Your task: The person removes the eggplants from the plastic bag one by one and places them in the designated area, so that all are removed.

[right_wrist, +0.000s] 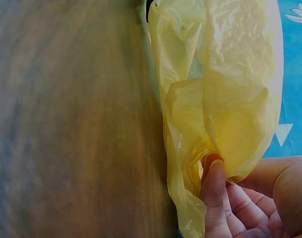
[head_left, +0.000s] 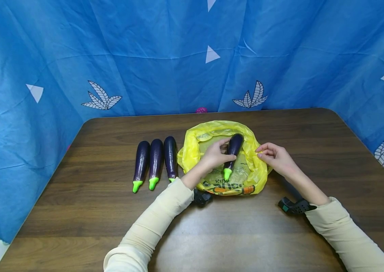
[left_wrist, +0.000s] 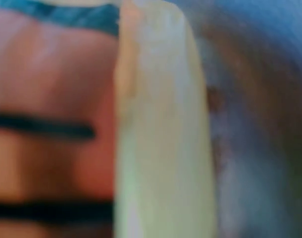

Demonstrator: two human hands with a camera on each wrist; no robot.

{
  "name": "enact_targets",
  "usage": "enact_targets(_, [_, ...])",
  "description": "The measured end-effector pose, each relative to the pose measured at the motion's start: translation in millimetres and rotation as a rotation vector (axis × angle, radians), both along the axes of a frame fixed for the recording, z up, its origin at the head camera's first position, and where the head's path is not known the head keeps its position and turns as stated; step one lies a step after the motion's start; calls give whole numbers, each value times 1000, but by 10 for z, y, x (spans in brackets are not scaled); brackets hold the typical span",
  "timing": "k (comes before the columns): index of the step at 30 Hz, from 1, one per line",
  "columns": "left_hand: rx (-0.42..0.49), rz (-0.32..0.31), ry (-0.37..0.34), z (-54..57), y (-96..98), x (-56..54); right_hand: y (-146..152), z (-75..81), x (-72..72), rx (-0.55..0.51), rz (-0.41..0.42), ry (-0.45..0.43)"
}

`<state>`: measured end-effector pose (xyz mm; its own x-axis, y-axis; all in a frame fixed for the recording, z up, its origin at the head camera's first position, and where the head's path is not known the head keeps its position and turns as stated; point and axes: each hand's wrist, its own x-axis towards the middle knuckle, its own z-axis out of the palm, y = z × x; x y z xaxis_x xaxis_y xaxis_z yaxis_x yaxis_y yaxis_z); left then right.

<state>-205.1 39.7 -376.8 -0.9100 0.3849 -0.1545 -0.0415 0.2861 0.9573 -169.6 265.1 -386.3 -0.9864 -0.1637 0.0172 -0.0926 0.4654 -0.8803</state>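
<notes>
A yellow plastic bag point(head_left: 192, 139) lies on the table with its mouth spread wide and its rim rolled outward. Over its opening, my left hand point(head_left: 214, 156) grips a dark purple eggplant point(head_left: 235, 144) between thumb and fingers, its green stem end pointing toward me. My right hand point(head_left: 277, 158) pinches the bag's right rim; in the right wrist view the thumb and fingers point(right_wrist: 214, 196) hold the crumpled yellow plastic point(right_wrist: 240, 99). The left wrist view is blurred, with pale bag plastic point(left_wrist: 163, 124) close to the camera.
Three more eggplants lie side by side left of the bag: a left one point(head_left: 141, 162), a middle one point(head_left: 156, 160) and a right one point(head_left: 170, 155) close to the bag. The wooden table point(head_left: 86, 204) reaches back to a blue patterned curtain point(head_left: 164, 83).
</notes>
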Motion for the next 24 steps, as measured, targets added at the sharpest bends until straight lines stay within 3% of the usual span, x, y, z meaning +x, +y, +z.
enact_targets(7, [72,32,-53,27,-44,-18,-3,5,5,2,0,8])
enact_targets(14, [164,41,-106,137,-104,-3,2,-10,1,2,-5,9])
enact_targets(24, [209,54,-74,311,-286,-15,6,-6,5,0,2,6])
